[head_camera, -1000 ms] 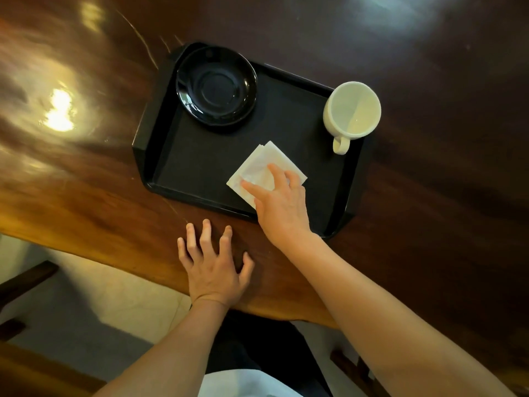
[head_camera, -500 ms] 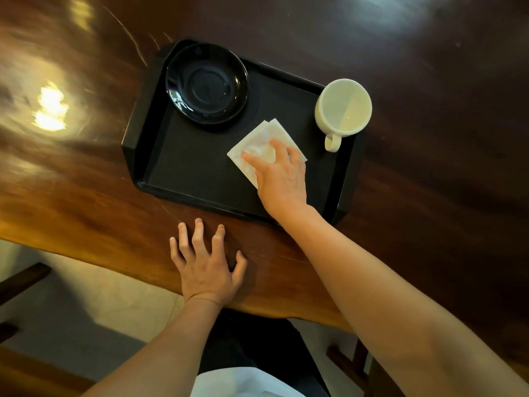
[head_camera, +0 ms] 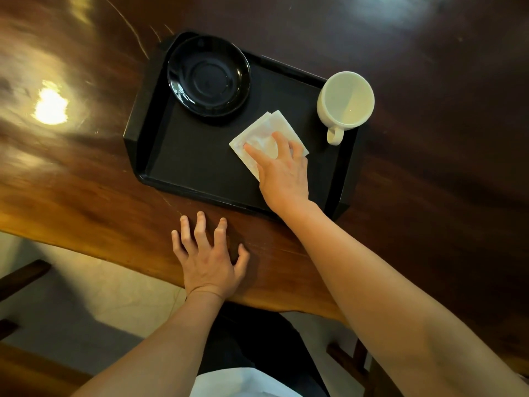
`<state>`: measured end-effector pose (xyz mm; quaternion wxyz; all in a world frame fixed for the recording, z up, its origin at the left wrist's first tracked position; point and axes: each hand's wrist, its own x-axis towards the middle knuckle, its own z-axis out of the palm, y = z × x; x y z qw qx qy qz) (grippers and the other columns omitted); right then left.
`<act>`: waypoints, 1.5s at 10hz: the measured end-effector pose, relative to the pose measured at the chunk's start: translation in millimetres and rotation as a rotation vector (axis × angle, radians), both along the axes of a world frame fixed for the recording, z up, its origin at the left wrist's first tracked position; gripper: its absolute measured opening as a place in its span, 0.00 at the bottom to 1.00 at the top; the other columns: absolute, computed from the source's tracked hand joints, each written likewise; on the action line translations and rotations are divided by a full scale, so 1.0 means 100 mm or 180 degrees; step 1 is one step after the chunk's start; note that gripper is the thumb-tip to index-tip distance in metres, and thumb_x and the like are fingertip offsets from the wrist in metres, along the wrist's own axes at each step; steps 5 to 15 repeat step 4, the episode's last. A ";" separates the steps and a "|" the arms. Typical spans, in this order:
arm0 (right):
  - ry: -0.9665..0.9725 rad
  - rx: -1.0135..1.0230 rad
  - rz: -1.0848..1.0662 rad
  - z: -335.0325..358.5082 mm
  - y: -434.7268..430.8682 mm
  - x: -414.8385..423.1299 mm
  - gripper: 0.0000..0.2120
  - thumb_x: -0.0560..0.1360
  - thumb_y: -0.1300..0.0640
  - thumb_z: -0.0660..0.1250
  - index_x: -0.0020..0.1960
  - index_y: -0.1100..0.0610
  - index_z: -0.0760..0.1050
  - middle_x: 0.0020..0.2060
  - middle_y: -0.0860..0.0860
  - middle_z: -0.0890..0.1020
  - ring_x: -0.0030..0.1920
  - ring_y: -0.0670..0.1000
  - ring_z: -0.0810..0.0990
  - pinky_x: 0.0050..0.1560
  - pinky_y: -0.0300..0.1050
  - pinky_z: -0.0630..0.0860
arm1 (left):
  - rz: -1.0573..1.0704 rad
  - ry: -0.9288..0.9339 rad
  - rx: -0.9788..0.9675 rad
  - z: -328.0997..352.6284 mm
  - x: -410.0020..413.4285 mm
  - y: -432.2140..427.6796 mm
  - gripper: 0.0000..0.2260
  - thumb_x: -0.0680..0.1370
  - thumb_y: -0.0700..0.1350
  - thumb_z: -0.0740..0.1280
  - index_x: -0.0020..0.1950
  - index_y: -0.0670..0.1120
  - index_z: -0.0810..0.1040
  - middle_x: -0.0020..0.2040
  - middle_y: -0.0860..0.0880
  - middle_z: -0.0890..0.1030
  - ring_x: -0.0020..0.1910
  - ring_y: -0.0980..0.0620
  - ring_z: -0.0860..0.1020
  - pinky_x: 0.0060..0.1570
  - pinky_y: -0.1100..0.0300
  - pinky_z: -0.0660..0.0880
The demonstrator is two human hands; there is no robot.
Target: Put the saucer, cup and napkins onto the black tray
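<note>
A black tray (head_camera: 183,156) lies on the dark wooden table. A black saucer (head_camera: 208,75) sits in its far left corner. An empty white cup (head_camera: 345,100) stands upright at the far right of the tray, handle toward me. White folded napkins (head_camera: 264,133) lie flat in the middle right of the tray. My right hand (head_camera: 282,174) rests on the napkins with fingers spread and pressing down on them. My left hand (head_camera: 209,259) lies flat on the table near the front edge, fingers apart, holding nothing.
The wooden table (head_camera: 86,179) has a curved front edge close to my body. Bright light glares off its left part (head_camera: 51,106). Pale floor and dark chair parts (head_camera: 23,276) show below the edge at left.
My right hand slid the napkins farther onto the tray, away from its near rim and closer to the saucer and cup. My left hand stayed flat on the table.
</note>
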<state>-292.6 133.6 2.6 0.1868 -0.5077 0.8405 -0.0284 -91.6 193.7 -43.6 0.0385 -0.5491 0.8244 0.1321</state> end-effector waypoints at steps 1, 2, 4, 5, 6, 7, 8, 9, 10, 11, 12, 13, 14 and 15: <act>0.0003 0.0053 0.0072 -0.01 0.07 0.07 0.35 0.77 0.64 0.68 0.77 0.41 0.62 0.78 0.57 0.58 0.76 0.64 0.56 0.72 0.61 0.62 | 0.0002 0.0008 0.0007 0.01 0.00 0.00 0.28 0.74 0.63 0.60 0.69 0.50 0.70 0.75 0.39 0.64 0.76 0.33 0.58 0.74 0.35 0.50; -0.0077 0.0088 0.0085 0.00 0.13 0.11 0.36 0.78 0.63 0.66 0.79 0.42 0.57 0.80 0.59 0.56 0.78 0.65 0.53 0.75 0.62 0.58 | -0.0015 0.0030 0.0013 0.02 0.00 -0.01 0.28 0.74 0.64 0.60 0.69 0.50 0.70 0.75 0.39 0.64 0.76 0.33 0.58 0.74 0.35 0.50; -0.0606 0.0022 -0.0011 0.34 0.31 0.05 0.21 0.81 0.63 0.61 0.74 0.55 0.69 0.74 0.56 0.67 0.74 0.57 0.64 0.71 0.52 0.68 | 0.0006 0.0090 0.0043 0.03 0.02 0.00 0.28 0.74 0.63 0.62 0.70 0.51 0.70 0.75 0.39 0.66 0.76 0.33 0.58 0.74 0.35 0.49; -0.0606 0.0022 -0.0011 0.34 0.31 0.05 0.21 0.81 0.63 0.61 0.74 0.55 0.69 0.74 0.56 0.67 0.74 0.57 0.64 0.71 0.52 0.68 | 0.0006 0.0090 0.0043 0.03 0.02 0.00 0.28 0.74 0.63 0.62 0.70 0.51 0.70 0.75 0.39 0.66 0.76 0.33 0.58 0.74 0.35 0.49; -0.0606 0.0022 -0.0011 0.34 0.31 0.05 0.21 0.81 0.63 0.61 0.74 0.55 0.69 0.74 0.56 0.67 0.74 0.57 0.64 0.71 0.52 0.68 | 0.0006 0.0090 0.0043 0.03 0.02 0.00 0.28 0.74 0.63 0.62 0.70 0.51 0.70 0.75 0.39 0.66 0.76 0.33 0.58 0.74 0.35 0.49; -0.0606 0.0022 -0.0011 0.34 0.31 0.05 0.21 0.81 0.63 0.61 0.74 0.55 0.69 0.74 0.56 0.67 0.74 0.57 0.64 0.71 0.52 0.68 | 0.0006 0.0090 0.0043 0.03 0.02 0.00 0.28 0.74 0.63 0.62 0.70 0.51 0.70 0.75 0.39 0.66 0.76 0.33 0.58 0.74 0.35 0.49; -0.0606 0.0022 -0.0011 0.34 0.31 0.05 0.21 0.81 0.63 0.61 0.74 0.55 0.69 0.74 0.56 0.67 0.74 0.57 0.64 0.71 0.52 0.68 | 0.0006 0.0090 0.0043 0.03 0.02 0.00 0.28 0.74 0.63 0.62 0.70 0.51 0.70 0.75 0.39 0.66 0.76 0.33 0.58 0.74 0.35 0.49; -0.0606 0.0022 -0.0011 0.34 0.31 0.05 0.21 0.81 0.63 0.61 0.74 0.55 0.69 0.74 0.56 0.67 0.74 0.57 0.64 0.71 0.52 0.68 | 0.0006 0.0090 0.0043 0.03 0.02 0.00 0.28 0.74 0.63 0.62 0.70 0.51 0.70 0.75 0.39 0.66 0.76 0.33 0.58 0.74 0.35 0.49; -0.0606 0.0022 -0.0011 0.34 0.31 0.05 0.21 0.81 0.63 0.61 0.74 0.55 0.69 0.74 0.56 0.67 0.74 0.57 0.64 0.71 0.52 0.68 | 0.0006 0.0090 0.0043 0.03 0.02 0.00 0.28 0.74 0.63 0.62 0.70 0.51 0.70 0.75 0.39 0.66 0.76 0.33 0.58 0.74 0.35 0.49; -0.0606 0.0022 -0.0011 0.34 0.31 0.05 0.21 0.81 0.63 0.61 0.74 0.55 0.69 0.74 0.56 0.67 0.74 0.57 0.64 0.71 0.52 0.68 | 0.0006 0.0090 0.0043 0.03 0.02 0.00 0.28 0.74 0.63 0.62 0.70 0.51 0.70 0.75 0.39 0.66 0.76 0.33 0.58 0.74 0.35 0.49; -0.0606 0.0022 -0.0011 0.34 0.31 0.05 0.21 0.81 0.63 0.61 0.74 0.55 0.69 0.74 0.56 0.67 0.74 0.57 0.64 0.71 0.52 0.68 | 0.0006 0.0090 0.0043 0.03 0.02 0.00 0.28 0.74 0.63 0.62 0.70 0.51 0.70 0.75 0.39 0.66 0.76 0.33 0.58 0.74 0.35 0.49; -0.0606 0.0022 -0.0011 0.34 0.31 0.05 0.21 0.81 0.63 0.61 0.74 0.55 0.69 0.74 0.56 0.67 0.74 0.57 0.64 0.71 0.52 0.68 | 0.0006 0.0090 0.0043 0.03 0.02 0.00 0.28 0.74 0.63 0.62 0.70 0.51 0.70 0.75 0.39 0.66 0.76 0.33 0.58 0.74 0.35 0.49; -0.0606 0.0022 -0.0011 0.34 0.31 0.05 0.21 0.81 0.63 0.61 0.74 0.55 0.69 0.74 0.56 0.67 0.74 0.57 0.64 0.71 0.52 0.68 | 0.0006 0.0090 0.0043 0.03 0.02 0.00 0.28 0.74 0.63 0.62 0.70 0.51 0.70 0.75 0.39 0.66 0.76 0.33 0.58 0.74 0.35 0.49; -0.0606 0.0022 -0.0011 0.34 0.31 0.05 0.21 0.81 0.63 0.61 0.74 0.55 0.69 0.74 0.56 0.67 0.74 0.57 0.64 0.71 0.52 0.68 | 0.0006 0.0090 0.0043 0.03 0.02 0.00 0.28 0.74 0.63 0.62 0.70 0.51 0.70 0.75 0.39 0.66 0.76 0.33 0.58 0.74 0.35 0.49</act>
